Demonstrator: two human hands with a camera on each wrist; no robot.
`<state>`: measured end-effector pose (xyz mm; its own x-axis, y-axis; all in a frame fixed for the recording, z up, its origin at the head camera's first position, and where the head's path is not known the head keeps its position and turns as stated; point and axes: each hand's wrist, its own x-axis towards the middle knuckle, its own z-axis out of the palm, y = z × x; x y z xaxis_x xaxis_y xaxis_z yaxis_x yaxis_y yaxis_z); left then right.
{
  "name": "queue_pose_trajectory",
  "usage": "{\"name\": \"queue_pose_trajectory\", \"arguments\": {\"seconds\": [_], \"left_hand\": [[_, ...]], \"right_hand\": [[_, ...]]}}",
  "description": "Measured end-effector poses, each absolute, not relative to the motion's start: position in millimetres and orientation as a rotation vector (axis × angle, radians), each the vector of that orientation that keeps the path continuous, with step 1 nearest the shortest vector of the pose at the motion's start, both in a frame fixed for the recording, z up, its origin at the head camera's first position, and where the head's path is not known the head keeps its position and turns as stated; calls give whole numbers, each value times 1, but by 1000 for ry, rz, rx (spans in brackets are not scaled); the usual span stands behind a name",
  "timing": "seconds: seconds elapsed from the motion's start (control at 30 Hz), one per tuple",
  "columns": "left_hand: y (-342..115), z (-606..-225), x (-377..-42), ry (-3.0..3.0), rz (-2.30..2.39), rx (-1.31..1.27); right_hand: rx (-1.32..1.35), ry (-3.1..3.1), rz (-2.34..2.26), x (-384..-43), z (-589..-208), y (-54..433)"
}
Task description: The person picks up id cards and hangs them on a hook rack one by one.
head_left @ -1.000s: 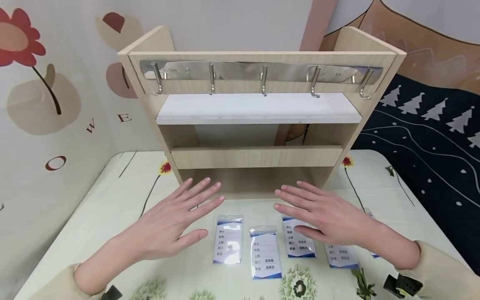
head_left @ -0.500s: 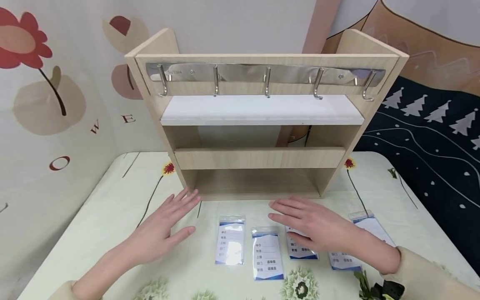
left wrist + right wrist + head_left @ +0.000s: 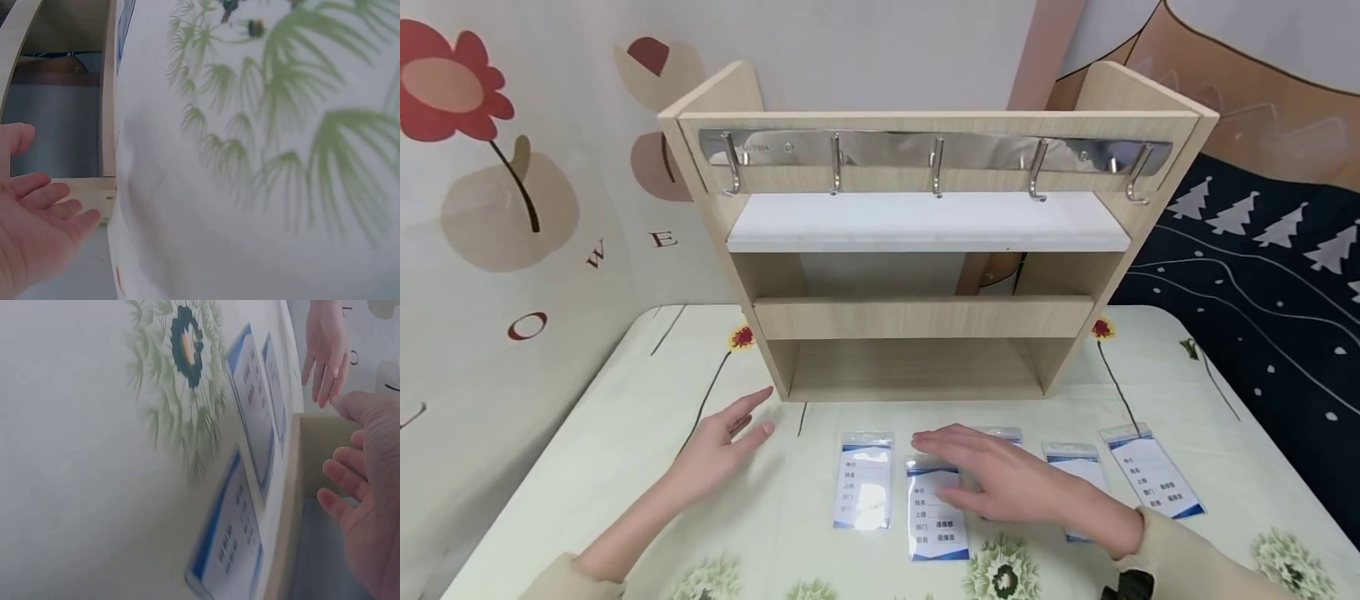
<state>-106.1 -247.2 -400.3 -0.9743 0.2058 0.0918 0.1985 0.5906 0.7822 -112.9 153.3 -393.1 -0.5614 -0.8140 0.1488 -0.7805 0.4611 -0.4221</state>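
Several name badges in clear plastic sleeves lie on the table: the leftmost badge, the second badge, a third badge mostly hidden by my right hand, a fourth badge partly behind my forearm, and the far-right badge. My right hand hovers above the middle badges, fingers extended, holding nothing. To the left of the badges, my left hand is held over the tablecloth, empty and relaxed. In the left wrist view the left hand shows loosely bent fingers.
Behind the badges stands a light wooden shelf unit. A metal hook rail with several hooks runs along its top, above a white shelf board. The flowered tablecloth reaches a printed wall at left and a dark cloth at right.
Both hands have lowered and moved toward the person; the left also shifted left, the right slightly left over the middle badges. The far-right badge has come into full view. The camera view shifts slightly.
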Motion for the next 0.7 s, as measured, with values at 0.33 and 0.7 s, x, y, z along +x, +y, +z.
{"name": "queue_pose_trajectory", "arguments": {"seconds": [0.33, 0.7], "left_hand": [[-238, -407, -131, 2595, 1671, 224], [-210, -416, -151, 2635, 1770, -110]], "right_hand": [[-1311, 2637, -904, -120, -409, 123], [-1020, 2678, -935, -121, -422, 99]]}}
